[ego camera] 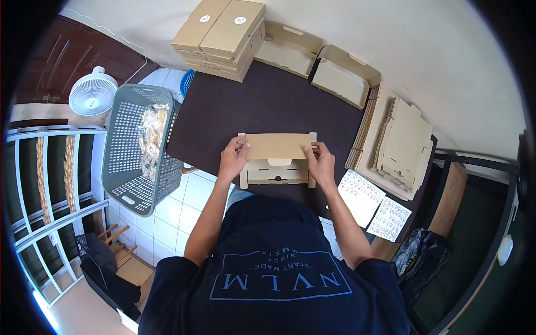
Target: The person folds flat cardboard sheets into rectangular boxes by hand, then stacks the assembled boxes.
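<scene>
A partly folded brown cardboard box (276,145) lies before me near the front edge of the dark table (217,109). Its wide flat panel spans the far half, with a small rounded tab at the panel's near edge. Slots and a round dark hole show in the lighter cardboard on the near side. My left hand (233,160) grips the left end of the panel, thumb on top and fingers at the outer side. At the right end, my right hand (321,162) holds the same box, its thumb on the panel. Some fingertips are hidden.
Closed boxes (226,29) are stacked at the back left, beside two open box trays (289,50) (341,81). Flat cardboard blanks (402,142) and sticker sheets (360,197) lie right. A grey laundry basket (125,146) with bagged contents stands left, near a white fan (93,94).
</scene>
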`<action>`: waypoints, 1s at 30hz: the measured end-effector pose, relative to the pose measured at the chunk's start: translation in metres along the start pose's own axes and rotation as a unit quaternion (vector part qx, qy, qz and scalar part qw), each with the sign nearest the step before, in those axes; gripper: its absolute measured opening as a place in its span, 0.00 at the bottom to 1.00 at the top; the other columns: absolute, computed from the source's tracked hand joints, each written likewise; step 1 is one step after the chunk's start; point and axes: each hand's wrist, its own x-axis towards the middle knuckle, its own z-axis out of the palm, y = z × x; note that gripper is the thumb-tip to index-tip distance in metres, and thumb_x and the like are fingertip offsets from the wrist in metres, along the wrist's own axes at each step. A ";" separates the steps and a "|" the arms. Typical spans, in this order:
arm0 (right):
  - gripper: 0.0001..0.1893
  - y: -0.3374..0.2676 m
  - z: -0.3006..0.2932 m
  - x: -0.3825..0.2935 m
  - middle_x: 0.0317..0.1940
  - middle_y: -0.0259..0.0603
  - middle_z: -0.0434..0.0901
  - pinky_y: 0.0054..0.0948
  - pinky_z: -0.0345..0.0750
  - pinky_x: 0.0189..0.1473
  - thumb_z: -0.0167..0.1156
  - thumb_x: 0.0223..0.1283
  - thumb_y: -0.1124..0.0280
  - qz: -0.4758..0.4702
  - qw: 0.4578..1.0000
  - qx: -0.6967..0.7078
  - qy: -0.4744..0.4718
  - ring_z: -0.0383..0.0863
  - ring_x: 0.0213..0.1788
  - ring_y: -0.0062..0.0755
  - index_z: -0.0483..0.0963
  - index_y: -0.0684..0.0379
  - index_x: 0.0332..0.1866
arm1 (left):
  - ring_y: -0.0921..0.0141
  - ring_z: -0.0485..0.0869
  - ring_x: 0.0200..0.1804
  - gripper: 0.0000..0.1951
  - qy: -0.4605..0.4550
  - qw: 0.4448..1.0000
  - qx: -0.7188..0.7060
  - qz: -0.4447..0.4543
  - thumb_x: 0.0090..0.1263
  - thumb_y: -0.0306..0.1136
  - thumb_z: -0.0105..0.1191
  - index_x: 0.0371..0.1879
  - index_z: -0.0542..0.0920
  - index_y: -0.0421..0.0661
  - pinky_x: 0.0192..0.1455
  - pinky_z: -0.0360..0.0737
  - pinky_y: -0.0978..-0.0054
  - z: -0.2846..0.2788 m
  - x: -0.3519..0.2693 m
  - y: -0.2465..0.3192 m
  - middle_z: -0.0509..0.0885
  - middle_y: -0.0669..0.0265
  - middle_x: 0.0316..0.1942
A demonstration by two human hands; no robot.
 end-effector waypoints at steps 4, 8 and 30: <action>0.16 0.024 0.011 0.000 0.33 0.51 0.87 0.27 0.79 0.42 0.64 0.66 0.67 0.072 0.997 0.033 -0.004 0.86 0.35 0.31 0.75 0.67 0.52 | 0.70 0.85 0.40 0.11 0.070 0.996 0.035 0.047 0.74 0.26 0.54 0.52 0.75 0.41 0.46 0.79 0.76 0.015 -0.007 -0.020 0.88 0.58 0.40; 0.15 0.048 0.020 0.006 0.35 0.46 0.85 0.29 0.77 0.48 0.64 0.65 0.69 0.152 0.966 0.211 -0.014 0.82 0.38 0.32 0.73 0.63 0.53 | 0.70 0.84 0.42 0.11 0.056 0.991 -0.125 0.002 0.75 0.27 0.55 0.54 0.74 0.46 0.45 0.80 0.73 0.017 -0.003 -0.042 0.86 0.59 0.41; 0.15 -0.052 0.012 0.042 0.50 0.49 0.82 0.55 0.70 0.58 0.62 0.65 0.65 -0.369 0.900 -0.213 0.089 0.78 0.53 0.53 0.78 0.56 0.54 | 0.78 0.77 0.33 0.14 0.073 0.982 -0.165 0.061 0.81 0.37 0.49 0.54 0.79 0.41 0.33 0.75 0.81 -0.002 0.016 -0.009 0.79 0.64 0.43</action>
